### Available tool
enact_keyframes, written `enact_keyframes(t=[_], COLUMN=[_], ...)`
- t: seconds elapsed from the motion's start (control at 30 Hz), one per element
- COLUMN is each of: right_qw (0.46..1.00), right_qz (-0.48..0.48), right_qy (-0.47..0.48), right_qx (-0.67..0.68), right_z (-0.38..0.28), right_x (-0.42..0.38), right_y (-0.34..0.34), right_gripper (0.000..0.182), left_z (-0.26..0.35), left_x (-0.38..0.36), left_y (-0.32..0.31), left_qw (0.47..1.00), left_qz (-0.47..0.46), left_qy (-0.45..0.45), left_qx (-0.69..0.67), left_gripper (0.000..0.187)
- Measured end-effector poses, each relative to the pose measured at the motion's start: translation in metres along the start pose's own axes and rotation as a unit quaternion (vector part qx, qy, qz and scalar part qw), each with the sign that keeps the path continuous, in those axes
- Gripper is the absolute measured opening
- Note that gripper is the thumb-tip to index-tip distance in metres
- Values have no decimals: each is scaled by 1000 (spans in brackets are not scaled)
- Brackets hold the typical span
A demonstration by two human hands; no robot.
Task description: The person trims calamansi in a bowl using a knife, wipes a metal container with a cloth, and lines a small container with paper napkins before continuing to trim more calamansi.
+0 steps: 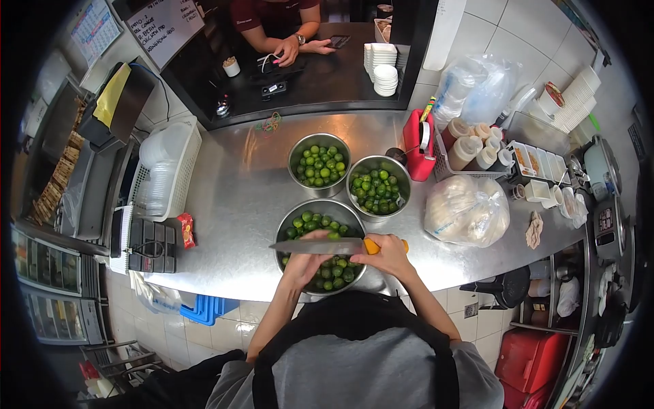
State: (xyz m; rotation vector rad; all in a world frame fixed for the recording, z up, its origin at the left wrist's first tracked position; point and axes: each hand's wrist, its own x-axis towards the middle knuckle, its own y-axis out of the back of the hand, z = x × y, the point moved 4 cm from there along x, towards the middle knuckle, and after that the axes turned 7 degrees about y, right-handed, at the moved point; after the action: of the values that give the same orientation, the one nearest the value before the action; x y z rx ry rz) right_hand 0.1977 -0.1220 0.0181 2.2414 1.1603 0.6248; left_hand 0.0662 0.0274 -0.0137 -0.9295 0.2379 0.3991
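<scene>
Three metal bowls (318,191) with green limes (337,271) stand on the steel counter (225,218). The largest bowl (327,205) is directly before the person; from it, the second bowl (300,181) stands at twelve o'clock and the third bowl (379,217) between one and two. The right hand (391,254) is closed around the yellow handle of a knife (327,247), whose blade lies above the largest bowl, its tip toward nine o'clock. The left hand (304,266) is over this same bowl, partly hidden under the blade; one lime shows just beside its fingers, but I cannot tell if it is held. Farther out, a filled plastic bag (466,215) rests between two and three o'clock, and a small red packet (187,230) at nine.
</scene>
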Motion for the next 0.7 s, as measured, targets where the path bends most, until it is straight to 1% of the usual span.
enact_keyframes(t=[0.1,0.2,0.23,0.27,0.3,0.33,0.37,0.4,0.5,0.6,0.7], right_qw=[995,970,967,964,960,954,946,938,961,957,956], right_qz=[-35,-29,-30,-30,-29,-18,-9,-2,-25,-34,-29], right_qy=[-18,-67,-71,-74,-76,-77,-78,-79,-69,-67,-46], right_qx=[95,232,243,255,267,290,314,338,267,282,287], right_z=[-8,3,5,6,6,6,5,5,12,13,3], right_x=[0,-3,-5,-6,-5,-4,-4,-4,-3,-1,2], right_y=[-4,-12,-9,-6,-4,-3,-4,-5,-19,-34,-31], right_gripper=[53,45,40,35,30,25,21,17,12,15,17], left_z=[7,33,44,58,69,81,84,85,70,57,59], left_x=[39,44,45,42,45,37,30,22,32,41,40], left_y=[-25,-62,-57,-46,-22,-15,-11,-11,8,13,7], left_qw=[995,983,958,919,859,746,628,490,490,418,410], left_qz=[34,1,55,108,143,211,254,290,243,236,239], left_qy=[4,-91,-149,-205,-242,-283,-271,-249,-228,-232,-262], left_qx=[98,161,241,318,429,564,685,783,806,846,840], left_gripper=[41,45,46,47,42,33,28,23,20,21,24])
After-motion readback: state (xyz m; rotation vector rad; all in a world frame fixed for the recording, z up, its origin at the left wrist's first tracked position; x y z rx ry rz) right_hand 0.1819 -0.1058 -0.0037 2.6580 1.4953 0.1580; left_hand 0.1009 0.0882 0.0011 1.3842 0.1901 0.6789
